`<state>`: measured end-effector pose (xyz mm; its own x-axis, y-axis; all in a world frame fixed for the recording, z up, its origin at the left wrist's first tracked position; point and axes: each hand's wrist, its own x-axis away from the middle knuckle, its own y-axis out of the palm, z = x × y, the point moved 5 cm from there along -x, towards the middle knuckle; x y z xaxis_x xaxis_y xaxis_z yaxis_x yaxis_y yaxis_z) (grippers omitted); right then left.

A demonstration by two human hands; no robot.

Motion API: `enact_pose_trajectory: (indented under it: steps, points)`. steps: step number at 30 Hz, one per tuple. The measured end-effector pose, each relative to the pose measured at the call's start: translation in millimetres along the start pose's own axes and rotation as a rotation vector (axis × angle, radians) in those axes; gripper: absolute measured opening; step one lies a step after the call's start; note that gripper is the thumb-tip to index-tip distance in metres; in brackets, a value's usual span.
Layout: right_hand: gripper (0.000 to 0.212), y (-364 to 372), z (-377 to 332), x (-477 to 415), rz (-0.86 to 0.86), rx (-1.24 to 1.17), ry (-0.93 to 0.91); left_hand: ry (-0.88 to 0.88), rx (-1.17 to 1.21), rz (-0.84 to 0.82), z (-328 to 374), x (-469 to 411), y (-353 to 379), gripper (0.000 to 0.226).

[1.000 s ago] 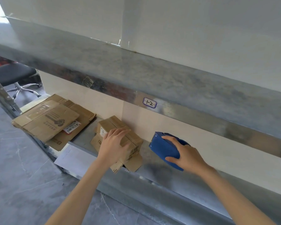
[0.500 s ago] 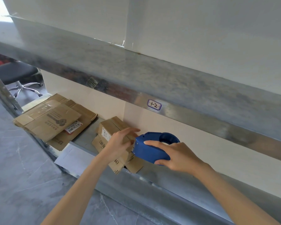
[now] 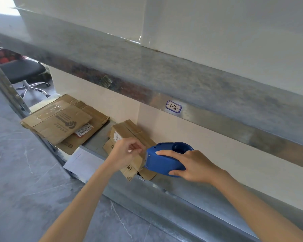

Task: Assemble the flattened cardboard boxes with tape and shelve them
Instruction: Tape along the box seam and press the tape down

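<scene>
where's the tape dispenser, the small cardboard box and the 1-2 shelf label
tape dispenser (image 3: 163,163), head view, on its blue side wall
small cardboard box (image 3: 129,131), head view, on its top face
shelf label (image 3: 173,107), head view, on the handwritten tag's middle

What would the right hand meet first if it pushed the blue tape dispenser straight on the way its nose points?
Probably the left hand, pinching tape at the nose of the tape dispenser; the small cardboard box lies just beyond.

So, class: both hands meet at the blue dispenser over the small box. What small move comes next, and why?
Probably draw out some tape: the left hand pinches its end at the mouth of the dispenser, which the right hand grips, just over the small box.
</scene>
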<state>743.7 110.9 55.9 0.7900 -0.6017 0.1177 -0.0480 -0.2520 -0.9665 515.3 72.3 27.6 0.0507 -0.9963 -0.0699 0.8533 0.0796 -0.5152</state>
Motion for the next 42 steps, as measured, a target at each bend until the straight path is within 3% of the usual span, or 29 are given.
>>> enact_pose_trajectory:
  steps: [2, 6, 14, 26, 33, 37, 42]
  points:
    - [0.079, -2, 5, 4, -0.007, -0.004, 0.011, -0.027, 0.035, 0.026, -6, 3, -5, 0.022]
    - [0.08, -1, 15, 12, -0.046, -0.013, 0.042, -0.082, 0.059, 0.029, -18, 10, -1, 0.017]
    - [0.078, 2, 38, 25, -0.079, 0.003, 0.13, -0.129, 0.101, -0.029, -38, 17, 13, 0.025]
    - [0.078, 20, 43, 19, -0.092, -0.013, 0.131, -0.08, -0.033, 0.11, -56, 13, 30, 0.03]
    - [0.075, 28, 40, 11, -0.088, 0.047, 0.13, 0.068, -0.232, 0.192, -73, 16, 28, 0.02]
    - [0.075, 27, 41, 8, -0.083, 0.08, 0.135, 0.154, -0.417, 0.241, -76, 12, 23, 0.028]
    - [0.077, 25, 41, 4, -0.083, 0.09, 0.133, 0.292, -0.398, 0.213, -75, -1, 21, 0.026]
